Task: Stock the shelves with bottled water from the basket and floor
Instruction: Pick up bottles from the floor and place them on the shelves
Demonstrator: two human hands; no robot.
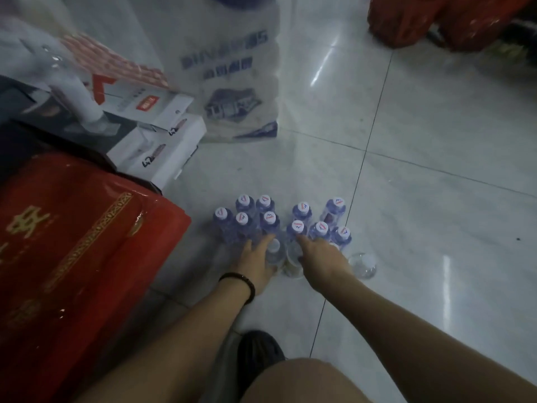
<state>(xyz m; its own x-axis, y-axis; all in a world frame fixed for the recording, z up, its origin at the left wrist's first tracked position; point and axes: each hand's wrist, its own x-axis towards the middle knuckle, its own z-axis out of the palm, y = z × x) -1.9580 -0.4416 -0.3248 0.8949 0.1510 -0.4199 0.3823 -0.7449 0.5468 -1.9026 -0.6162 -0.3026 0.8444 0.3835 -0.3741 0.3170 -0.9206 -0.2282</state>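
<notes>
Both arms are stretched forward and down. The left hand (257,264), a dark band at its wrist, is spread; the right hand (321,255) is extended, fingers loosely parted.

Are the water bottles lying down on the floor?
No, the water bottles stand upright on the tiled floor, their white caps pointing up, just ahead of the left hand and right hand.

On my left I see a red gift bag (72,242), stacked white boxes (162,146) behind it, and a printed plastic bag (232,82) on the tiled floor (436,170).
</notes>
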